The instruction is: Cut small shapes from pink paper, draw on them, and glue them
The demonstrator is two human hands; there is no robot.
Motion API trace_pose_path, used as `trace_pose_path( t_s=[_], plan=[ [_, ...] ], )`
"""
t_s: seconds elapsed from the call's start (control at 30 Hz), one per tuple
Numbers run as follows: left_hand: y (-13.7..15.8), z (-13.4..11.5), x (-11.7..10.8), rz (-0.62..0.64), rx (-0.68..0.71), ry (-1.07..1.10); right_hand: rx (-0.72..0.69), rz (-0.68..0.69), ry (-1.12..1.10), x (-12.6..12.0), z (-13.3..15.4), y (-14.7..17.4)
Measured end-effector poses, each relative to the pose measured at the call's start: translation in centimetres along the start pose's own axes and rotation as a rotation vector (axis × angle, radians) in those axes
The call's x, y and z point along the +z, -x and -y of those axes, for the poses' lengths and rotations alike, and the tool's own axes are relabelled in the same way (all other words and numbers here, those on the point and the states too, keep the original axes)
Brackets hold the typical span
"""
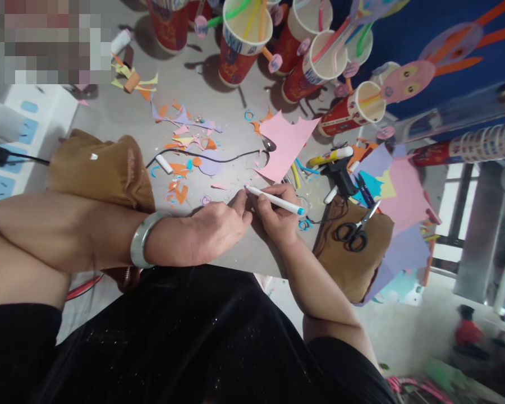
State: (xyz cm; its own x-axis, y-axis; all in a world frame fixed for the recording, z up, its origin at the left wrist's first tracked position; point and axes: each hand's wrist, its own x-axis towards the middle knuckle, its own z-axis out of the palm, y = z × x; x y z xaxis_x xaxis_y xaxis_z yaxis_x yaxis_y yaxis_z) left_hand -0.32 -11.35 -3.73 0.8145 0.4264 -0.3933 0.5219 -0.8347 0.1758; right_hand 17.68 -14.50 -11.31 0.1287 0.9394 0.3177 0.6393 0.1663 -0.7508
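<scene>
My right hand (pixel 280 223) grips a white marker pen (pixel 278 201) with a light blue end, its tip pointing left. Just left of the tip, my left hand (pixel 219 229) rests low on the table with its fingers drawn together. Whatever lies under those fingertips is hidden or too small to make out. A jade-coloured bangle (pixel 139 241) circles my left wrist. Beyond the pen lies a jagged pink paper sheet (pixel 287 140). A small pink paper disc (pixel 206 200) with a drawn mark sits near my left hand.
Red paper cups (pixel 235 59) with straws line the back. Paper scraps (pixel 179 168) and a black cable (pixel 202 154) cross the table (pixel 219 106). A black glue gun (pixel 341 177), scissors (pixel 357 230) and a brown pouch (pixel 340 261) lie right; another brown pouch (pixel 96 168) lies left.
</scene>
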Motion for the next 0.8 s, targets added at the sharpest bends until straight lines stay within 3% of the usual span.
trace_pose_path(
  t_s=[0.4, 0.8],
  plan=[
    [-0.2, -0.2, -1.4, 0.132, -0.029, 0.025, -0.012, 0.011, -0.015, 0.0, -0.2, 0.0],
    [0.1, 0.0, -0.2, 0.000, 0.012, -0.048, 0.001, 0.008, -0.009, -0.1, 0.2, -0.1]
  ],
)
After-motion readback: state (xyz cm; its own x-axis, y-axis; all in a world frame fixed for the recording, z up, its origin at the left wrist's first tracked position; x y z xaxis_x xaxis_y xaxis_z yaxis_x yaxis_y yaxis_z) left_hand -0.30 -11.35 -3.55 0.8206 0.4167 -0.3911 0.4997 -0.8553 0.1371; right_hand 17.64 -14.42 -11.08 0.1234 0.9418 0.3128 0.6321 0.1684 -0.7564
